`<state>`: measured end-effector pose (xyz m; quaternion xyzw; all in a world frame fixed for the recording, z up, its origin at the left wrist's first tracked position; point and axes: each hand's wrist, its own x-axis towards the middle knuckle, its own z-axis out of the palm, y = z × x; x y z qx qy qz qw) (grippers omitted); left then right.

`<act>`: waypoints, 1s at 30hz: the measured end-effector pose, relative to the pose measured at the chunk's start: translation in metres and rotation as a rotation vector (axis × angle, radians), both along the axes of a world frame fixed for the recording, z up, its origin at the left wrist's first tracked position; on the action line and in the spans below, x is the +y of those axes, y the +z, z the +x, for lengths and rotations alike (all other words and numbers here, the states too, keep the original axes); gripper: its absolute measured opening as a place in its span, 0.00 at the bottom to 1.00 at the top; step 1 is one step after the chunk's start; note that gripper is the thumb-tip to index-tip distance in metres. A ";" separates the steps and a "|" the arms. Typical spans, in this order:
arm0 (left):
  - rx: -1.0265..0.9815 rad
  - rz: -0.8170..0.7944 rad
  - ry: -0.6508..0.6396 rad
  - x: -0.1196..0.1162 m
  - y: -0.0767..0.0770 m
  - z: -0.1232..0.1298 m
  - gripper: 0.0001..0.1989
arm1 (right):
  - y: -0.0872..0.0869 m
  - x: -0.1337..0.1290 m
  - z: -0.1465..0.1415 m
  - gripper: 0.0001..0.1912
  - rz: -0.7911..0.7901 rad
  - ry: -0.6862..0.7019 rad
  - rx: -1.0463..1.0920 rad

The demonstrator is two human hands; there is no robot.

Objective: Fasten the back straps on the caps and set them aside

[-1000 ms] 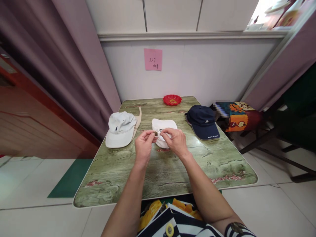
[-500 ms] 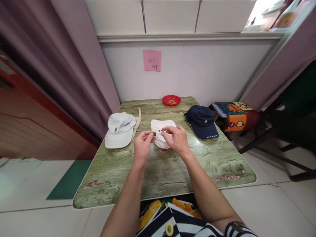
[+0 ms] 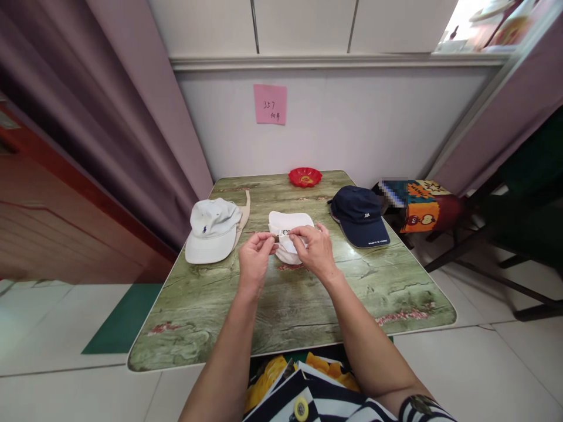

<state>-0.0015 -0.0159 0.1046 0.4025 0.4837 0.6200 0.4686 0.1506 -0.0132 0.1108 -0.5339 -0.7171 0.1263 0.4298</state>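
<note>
A white cap (image 3: 288,220) lies at the middle of the table, partly covered by my hands. Its white strap (image 3: 284,234) stretches between my fingertips, with dark lettering visible just behind it. My left hand (image 3: 255,258) is closed in a pinch on a small brownish piece (image 3: 276,238) at the strap's left end; whether it is a buckle I cannot tell. My right hand (image 3: 315,249) pinches the strap from the right, thumb and forefinger together, over the cap's right side.
A pale cap (image 3: 213,228) with a beige strap-like piece (image 3: 244,217) rests on the left of the green wood-patterned table (image 3: 211,316). To the right sits a navy cap (image 3: 360,215). A red scalloped dish (image 3: 305,177) stands at the back, below a pink note (image 3: 270,104).
My hands keep their pinch at the white cap, with only slight finger movement. The whole view has shifted a little; the caps and dish stay in place.
</note>
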 end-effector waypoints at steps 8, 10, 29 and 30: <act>-0.040 -0.015 -0.031 0.000 -0.001 0.000 0.16 | 0.000 -0.002 -0.002 0.07 -0.006 0.004 0.018; -0.069 -0.028 -0.040 -0.001 -0.001 0.000 0.17 | 0.001 -0.002 -0.003 0.07 -0.002 0.004 0.016; -0.142 -0.083 -0.001 0.004 -0.002 -0.011 0.18 | 0.004 0.003 0.036 0.13 0.076 -0.086 0.131; -0.137 -0.086 -0.007 0.004 -0.002 -0.011 0.18 | 0.003 0.003 0.036 0.12 0.066 -0.070 0.117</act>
